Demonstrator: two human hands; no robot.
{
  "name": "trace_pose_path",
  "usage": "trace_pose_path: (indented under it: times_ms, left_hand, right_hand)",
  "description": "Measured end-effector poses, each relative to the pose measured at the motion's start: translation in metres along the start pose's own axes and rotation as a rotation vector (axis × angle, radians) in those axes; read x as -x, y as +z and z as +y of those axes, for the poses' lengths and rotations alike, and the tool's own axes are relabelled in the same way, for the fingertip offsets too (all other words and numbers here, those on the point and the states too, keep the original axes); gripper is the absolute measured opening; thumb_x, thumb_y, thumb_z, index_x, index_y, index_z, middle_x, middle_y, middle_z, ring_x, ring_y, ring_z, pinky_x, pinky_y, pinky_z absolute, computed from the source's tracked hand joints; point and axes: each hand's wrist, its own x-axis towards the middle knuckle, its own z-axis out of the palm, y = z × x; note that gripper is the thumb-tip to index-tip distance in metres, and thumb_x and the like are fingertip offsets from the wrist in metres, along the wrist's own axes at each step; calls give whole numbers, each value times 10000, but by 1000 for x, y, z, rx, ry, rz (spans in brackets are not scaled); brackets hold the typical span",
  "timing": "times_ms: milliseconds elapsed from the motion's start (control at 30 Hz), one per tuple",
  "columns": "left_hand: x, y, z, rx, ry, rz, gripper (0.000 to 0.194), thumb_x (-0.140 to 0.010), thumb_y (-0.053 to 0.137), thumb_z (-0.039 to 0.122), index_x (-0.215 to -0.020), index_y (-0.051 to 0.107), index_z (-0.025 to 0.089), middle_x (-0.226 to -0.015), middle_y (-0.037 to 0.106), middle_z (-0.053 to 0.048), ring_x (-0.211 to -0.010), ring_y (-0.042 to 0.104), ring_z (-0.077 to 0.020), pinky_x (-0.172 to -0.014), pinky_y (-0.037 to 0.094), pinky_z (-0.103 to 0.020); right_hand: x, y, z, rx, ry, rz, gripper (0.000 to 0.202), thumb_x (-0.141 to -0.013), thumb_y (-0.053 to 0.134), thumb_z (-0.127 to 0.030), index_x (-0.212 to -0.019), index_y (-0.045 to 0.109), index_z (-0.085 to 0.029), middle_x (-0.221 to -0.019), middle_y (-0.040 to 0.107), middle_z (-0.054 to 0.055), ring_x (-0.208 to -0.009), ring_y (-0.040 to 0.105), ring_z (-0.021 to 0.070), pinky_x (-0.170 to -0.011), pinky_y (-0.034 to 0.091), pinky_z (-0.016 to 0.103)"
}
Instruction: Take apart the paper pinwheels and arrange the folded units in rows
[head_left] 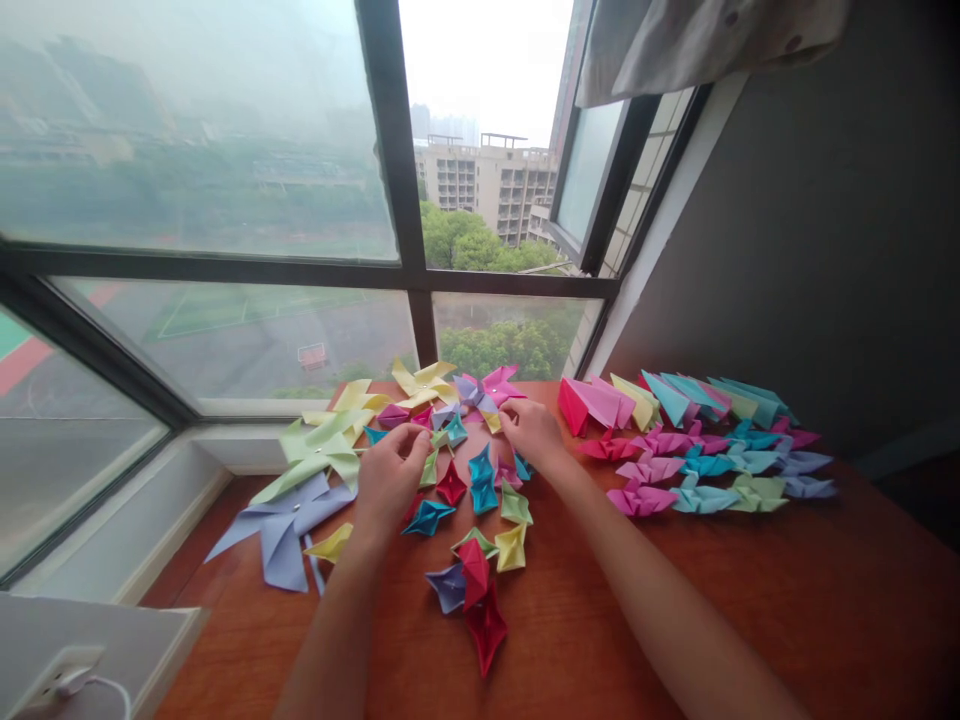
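Folded paper pieces in many colours lie on the brown wooden table (570, 640). My left hand (391, 475) is closed, thumb against the fingers, beside a green piece (429, 468) and a teal one (454, 430); what it pinches I cannot make out. My right hand (531, 432) is closed at a small yellow piece (492, 421), close to the pink pinwheel (498, 386) and a purple pinwheel (475, 394). Between my arms lie a blue piece (482, 480), a dark red piece (487, 625) and a yellow piece (511, 547).
Green (319, 452) and blue-violet (289, 520) pinwheels lie at the left. Rows of paper cranes (705, 495) and paper planes (675, 398) stand at the right. Behind the table is a framed window (225, 265); a socket (64, 680) is at lower left.
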Motion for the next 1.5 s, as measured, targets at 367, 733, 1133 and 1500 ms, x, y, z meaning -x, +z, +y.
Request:
trace_pose_path:
  times_ms: [367, 733, 1133, 1500]
  left_hand:
    - [12, 11, 20, -123, 99, -97, 236, -899, 513, 370, -837, 686, 221, -760, 729, -15, -696, 652, -195, -628, 411, -265]
    - [18, 19, 25, -51, 122, -179, 206, -920, 505, 305, -814, 661, 222, -748, 703, 13, -700, 627, -166, -645, 394, -251]
    - [25, 37, 33, 375, 21, -200, 269, -891, 576, 408, -930, 706, 176, -871, 726, -41, -804, 653, -205, -699, 475, -264]
    - [28, 40, 33, 440, -48, -273, 313, -858, 605, 468, -777, 626, 166, -735, 644, -12, -697, 585, -169, -630, 437, -236]
  right_hand:
    - [-40, 23, -5, -10, 119, -30, 252, -835, 579, -392, -829, 743, -202, -941, 732, 83, -943, 634, 208, -771, 420, 254]
    - [-43, 26, -13, -508, 170, 55, 201, -772, 639, -369, -784, 721, -185, -830, 725, 52, -825, 640, 197, -734, 436, 265]
    - [67, 0, -31, -1316, 269, -191, 442, -632, 829, -446, -954, 716, -165, -759, 681, 21, -613, 555, 120, -563, 419, 238]
    - [90, -23, 4, -1109, 106, -247, 274, -745, 768, -426, -865, 707, -188, -847, 708, 34, -794, 646, 181, -743, 506, 302]
